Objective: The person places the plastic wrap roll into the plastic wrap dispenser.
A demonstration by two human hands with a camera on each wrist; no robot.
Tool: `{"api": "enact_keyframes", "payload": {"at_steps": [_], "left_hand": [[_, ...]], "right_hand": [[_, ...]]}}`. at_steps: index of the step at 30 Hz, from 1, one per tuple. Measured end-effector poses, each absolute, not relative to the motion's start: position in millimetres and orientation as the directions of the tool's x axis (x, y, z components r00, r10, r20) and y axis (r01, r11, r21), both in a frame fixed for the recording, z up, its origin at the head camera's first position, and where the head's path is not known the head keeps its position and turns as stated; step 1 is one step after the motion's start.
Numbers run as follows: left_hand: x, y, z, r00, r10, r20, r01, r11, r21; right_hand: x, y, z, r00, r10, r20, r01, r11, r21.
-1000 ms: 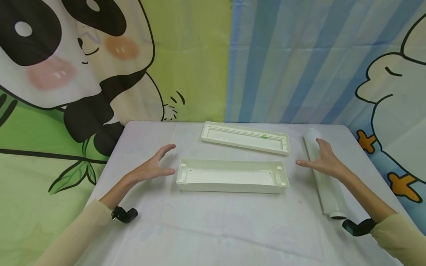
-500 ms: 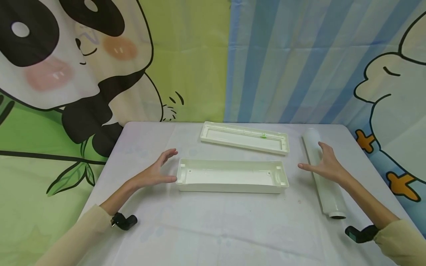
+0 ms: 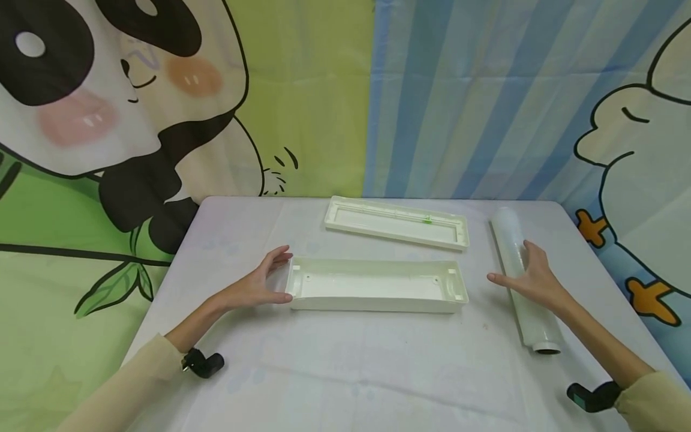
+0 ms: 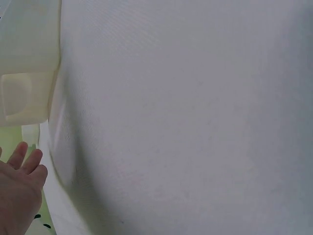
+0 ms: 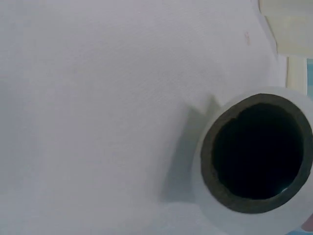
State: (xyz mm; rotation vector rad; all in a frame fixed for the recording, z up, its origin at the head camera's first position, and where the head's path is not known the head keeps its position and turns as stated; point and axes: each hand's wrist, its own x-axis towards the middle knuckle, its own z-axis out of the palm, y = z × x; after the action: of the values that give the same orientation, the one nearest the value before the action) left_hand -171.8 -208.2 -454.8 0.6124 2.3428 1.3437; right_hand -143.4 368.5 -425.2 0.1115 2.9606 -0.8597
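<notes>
A long, open-topped white plastic box lies in the middle of the table. My left hand is at its left end, thumb by the front corner and fingers by the back corner. In the left wrist view, straight fingers of that left hand show beyond the box's end. On the right lies a roll of clear plastic film. My right hand hovers over it, thumb and fingers spread. The roll's hollow core faces the right wrist camera.
Behind the box lies a shallow white lid with a rail and a small green slider. A white cloth covers the table. A printed cartoon curtain hangs along its back edge.
My left hand has moved right to the box's left end. My right hand has shifted slightly right and toward me over the film roll. Box, lid and roll stay put.
</notes>
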Motion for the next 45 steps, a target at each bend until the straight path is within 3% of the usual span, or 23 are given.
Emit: {"api": "enact_keyframes", "payload": {"at_steps": [24, 45], "left_hand": [[-169.7, -201.5, -459.8, -0.816, 0.565, -0.124, 0.214, 0.495, 0.842], [-172.7, -190.0, -462.5, -0.815, 0.561, -0.144, 0.202, 0.508, 0.837]], "right_hand": [[-116.6, 379.0, -437.1, -0.997, 0.043, -0.069, 0.071, 0.875, -0.479], [-95.6, 387.1, -451.3, -0.997, 0.04, -0.064, 0.067, 0.858, -0.508]]}}
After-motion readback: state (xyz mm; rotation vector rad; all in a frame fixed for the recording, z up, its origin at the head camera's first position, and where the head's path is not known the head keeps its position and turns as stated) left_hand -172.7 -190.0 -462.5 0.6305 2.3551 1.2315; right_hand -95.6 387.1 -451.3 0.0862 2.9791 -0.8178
